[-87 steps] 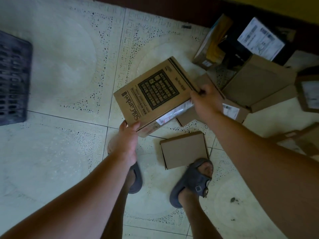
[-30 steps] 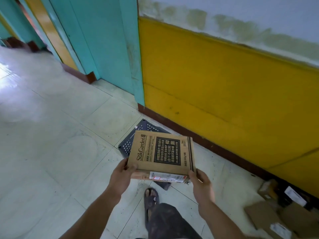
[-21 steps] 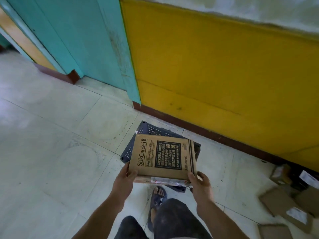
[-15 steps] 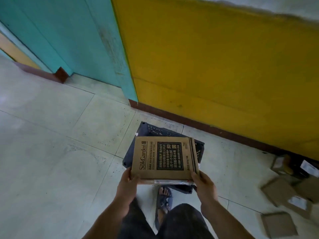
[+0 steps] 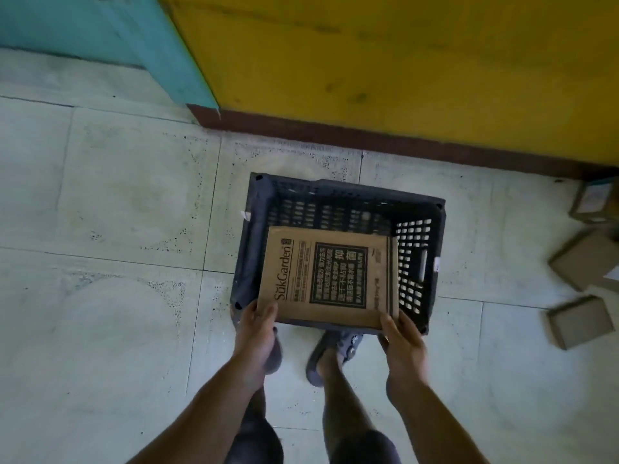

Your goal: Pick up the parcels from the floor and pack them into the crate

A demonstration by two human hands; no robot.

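- A single wide-angle view from the person's head looks steeply down at the floor (image 5: 100, 329).
- It faces the yellow wall (image 5: 402, 61) along the far edge.
- The crate (image 5: 335, 195) fills mid-frame, close, just beyond the feet (image 5: 333, 351).

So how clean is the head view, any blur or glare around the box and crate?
Head view: dim, even light, no glare; print on the box is readable between the left hand and right hand; the crate looks slightly soft; parcels at the right edge are smeared by blur.
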